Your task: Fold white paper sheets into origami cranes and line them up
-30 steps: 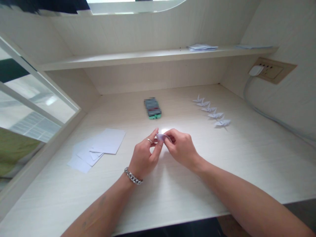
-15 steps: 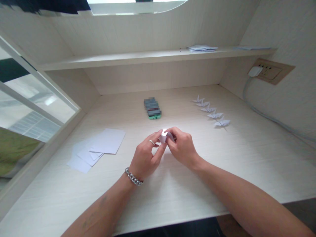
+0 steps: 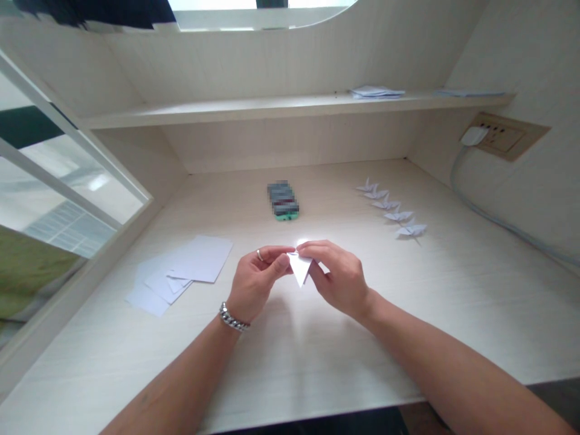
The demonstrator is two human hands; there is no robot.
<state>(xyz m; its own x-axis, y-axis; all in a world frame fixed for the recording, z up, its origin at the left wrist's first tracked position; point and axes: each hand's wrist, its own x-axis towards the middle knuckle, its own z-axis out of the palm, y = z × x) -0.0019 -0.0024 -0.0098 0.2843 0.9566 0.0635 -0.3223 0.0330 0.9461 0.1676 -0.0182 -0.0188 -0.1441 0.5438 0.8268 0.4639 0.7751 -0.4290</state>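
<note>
A small white folded paper (image 3: 299, 269) is held between both hands above the middle of the desk, one pointed corner hanging downward. My left hand (image 3: 259, 277), with a ring and a chain bracelet, pinches its left upper edge between thumb and fingers. On the other side, my right hand (image 3: 341, 275) grips the right part, its fingers laid over the top and hiding some of the folds. Several folded paper cranes (image 3: 411, 231) stand in a slanting row at the right. Loose white paper sheets (image 3: 206, 260) overlap to the left of my hands.
A pixelated dark object with a green end (image 3: 283, 200) lies behind my hands. More papers (image 3: 377, 92) rest on the shelf (image 3: 217, 116). At the right wall a plug (image 3: 473, 136) sits in the socket plate (image 3: 516, 138), its cable (image 3: 493, 219) running down along the wall.
The folded paper has turned so that a triangular face with its point down shows. My left hand has shifted slightly left and flattened its fingers along the top edge. The view has shifted slightly.
</note>
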